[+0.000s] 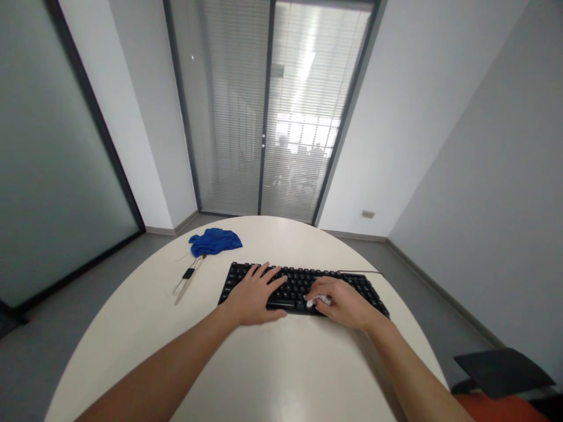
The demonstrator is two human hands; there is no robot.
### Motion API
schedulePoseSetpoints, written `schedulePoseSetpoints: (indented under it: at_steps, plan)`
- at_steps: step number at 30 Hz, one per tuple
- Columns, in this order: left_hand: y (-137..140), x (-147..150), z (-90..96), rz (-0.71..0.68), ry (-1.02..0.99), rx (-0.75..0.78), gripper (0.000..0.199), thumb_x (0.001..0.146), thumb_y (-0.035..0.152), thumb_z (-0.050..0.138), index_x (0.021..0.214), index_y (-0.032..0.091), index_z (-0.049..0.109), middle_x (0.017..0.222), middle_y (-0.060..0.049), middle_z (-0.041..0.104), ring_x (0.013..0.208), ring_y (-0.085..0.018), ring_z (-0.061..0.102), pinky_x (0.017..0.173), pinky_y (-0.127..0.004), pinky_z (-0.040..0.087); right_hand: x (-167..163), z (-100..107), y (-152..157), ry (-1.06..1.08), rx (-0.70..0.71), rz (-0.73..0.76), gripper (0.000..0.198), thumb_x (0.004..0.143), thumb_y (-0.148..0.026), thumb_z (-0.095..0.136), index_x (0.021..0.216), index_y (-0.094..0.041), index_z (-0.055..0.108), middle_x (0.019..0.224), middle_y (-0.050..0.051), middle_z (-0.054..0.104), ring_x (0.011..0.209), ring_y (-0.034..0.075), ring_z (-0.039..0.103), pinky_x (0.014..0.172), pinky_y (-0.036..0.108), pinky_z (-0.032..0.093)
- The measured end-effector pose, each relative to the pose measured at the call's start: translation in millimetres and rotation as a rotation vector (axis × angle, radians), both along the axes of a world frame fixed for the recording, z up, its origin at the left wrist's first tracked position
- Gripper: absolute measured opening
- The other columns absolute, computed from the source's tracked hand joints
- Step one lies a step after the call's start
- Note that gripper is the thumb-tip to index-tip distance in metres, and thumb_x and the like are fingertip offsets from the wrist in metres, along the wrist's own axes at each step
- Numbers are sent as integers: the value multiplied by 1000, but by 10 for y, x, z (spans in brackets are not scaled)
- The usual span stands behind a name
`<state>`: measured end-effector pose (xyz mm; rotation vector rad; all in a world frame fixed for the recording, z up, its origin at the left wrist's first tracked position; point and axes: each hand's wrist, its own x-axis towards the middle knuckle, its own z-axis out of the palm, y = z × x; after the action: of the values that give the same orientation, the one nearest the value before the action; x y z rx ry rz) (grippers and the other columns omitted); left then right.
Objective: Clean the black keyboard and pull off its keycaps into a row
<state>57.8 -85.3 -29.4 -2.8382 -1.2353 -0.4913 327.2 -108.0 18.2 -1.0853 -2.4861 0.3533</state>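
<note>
A black keyboard (294, 283) lies across the white round table (259, 363). My left hand (255, 294) rests with spread fingers on the left part of its keys, the thumb by the front edge. Over the keys right of the middle, my right hand (341, 300) is closed around a small crumpled white wipe (320, 299), pressed down at the keys. Part of the wipe is hidden by the fingers.
A bunched blue cloth (214, 241) lies at the table's far left. Closer to me is a thin looped item with a black clip (189, 273). The keyboard's cable (360, 271) runs along its back right. A black chair part (504, 370) stands at the lower right.
</note>
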Motion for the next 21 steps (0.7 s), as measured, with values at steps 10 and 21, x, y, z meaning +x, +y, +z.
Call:
schedulePoseSetpoints:
  at_steps: [10,21]
  plan:
    - [-11,21,34,0,0,9,82,79,68,62,148,29,43,157,-8,38,146,-39,29,118,-57,21,-105,-36,-14,36,107,45,32,87,-6,54,105,-24,74,104,5,74,100,19,66,90,32,52]
    - [-22,33,41,4,3,19,81,79,67,62,148,29,44,157,-7,38,145,-38,30,118,-57,22,-153,13,-44,-34,56,93,49,76,-3,54,116,-23,74,115,5,73,107,22,64,98,38,48]
